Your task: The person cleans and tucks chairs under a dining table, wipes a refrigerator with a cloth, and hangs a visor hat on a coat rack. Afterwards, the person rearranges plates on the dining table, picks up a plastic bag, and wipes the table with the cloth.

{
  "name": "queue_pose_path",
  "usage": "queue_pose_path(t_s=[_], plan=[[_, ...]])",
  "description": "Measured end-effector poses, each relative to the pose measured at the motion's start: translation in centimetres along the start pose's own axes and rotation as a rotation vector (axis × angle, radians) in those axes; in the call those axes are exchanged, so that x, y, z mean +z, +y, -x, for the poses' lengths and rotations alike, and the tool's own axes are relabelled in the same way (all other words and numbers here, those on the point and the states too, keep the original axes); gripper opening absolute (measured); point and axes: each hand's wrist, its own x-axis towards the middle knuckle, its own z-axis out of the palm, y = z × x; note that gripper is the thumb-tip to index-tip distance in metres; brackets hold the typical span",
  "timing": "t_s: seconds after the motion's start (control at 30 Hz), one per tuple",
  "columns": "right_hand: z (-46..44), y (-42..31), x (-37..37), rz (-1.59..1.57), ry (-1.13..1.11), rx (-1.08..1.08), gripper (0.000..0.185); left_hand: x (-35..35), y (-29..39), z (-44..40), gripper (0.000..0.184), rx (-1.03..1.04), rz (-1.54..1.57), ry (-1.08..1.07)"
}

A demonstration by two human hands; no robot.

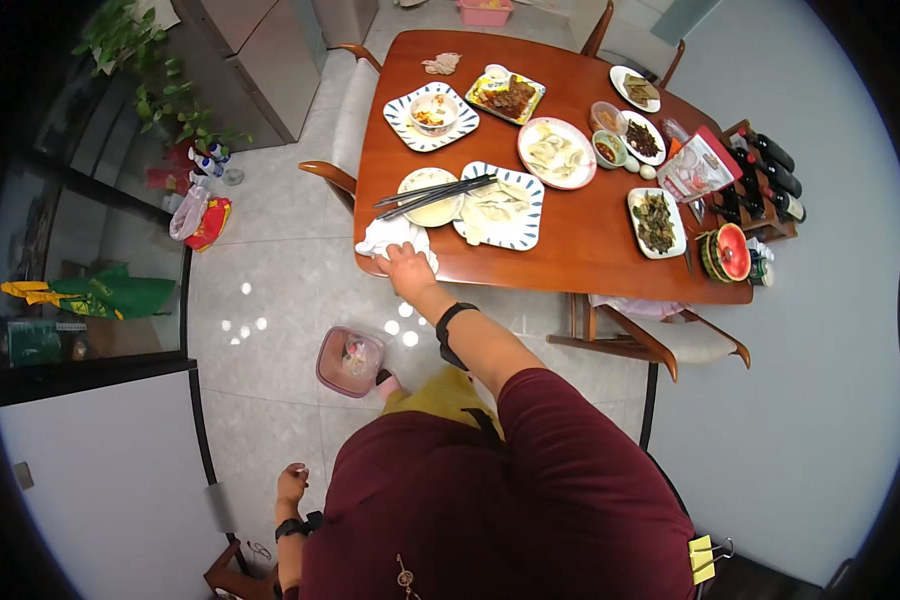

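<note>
My right hand (406, 270) reaches to the near left corner of the wooden table (590, 265). Its fingers are closed on a crumpled white cloth (395, 236), which lies on the tabletop. Just beyond the cloth stands a bowl (432, 210) with pale contents, and black chopsticks (435, 193) rest across it. Beside that bowl is a blue-patterned square plate (530, 225) of dumplings. Low at my left side hangs my left hand (292, 484), away from the table. Its fingers are curled, with a small pale spot at the fingertips too small to name.
On the floor below the table corner stands a pinkish bin (326, 372) with waste inside. A wooden chair (660, 345) is at the table's near side. Several dishes of food, a cut watermelon (735, 252) and a rack of bottles (770, 180) occupy the table.
</note>
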Motion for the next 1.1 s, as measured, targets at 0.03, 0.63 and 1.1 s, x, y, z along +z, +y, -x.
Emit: queue_pose_path(t_s=[0.03, 0.63, 1.1], plan=[[0.6, 0.6, -0.1, -0.035, 0.022, -0.023, 0.037, 0.1, 0.5, -0.4, 0.028, 0.034, -0.025, 0.01], [20.3, 17.7, -5.4, 0.001, -0.164, 0.19, 0.04, 1.7, 17.2, -6.7, 0.028, 0.398, -0.402, -0.007], [18.4, 26.5, -6.6, -0.013, -0.059, 0.764, 0.038, 2.5, 18.6, -4.2, 0.03, 0.309, -0.441, -0.016]])
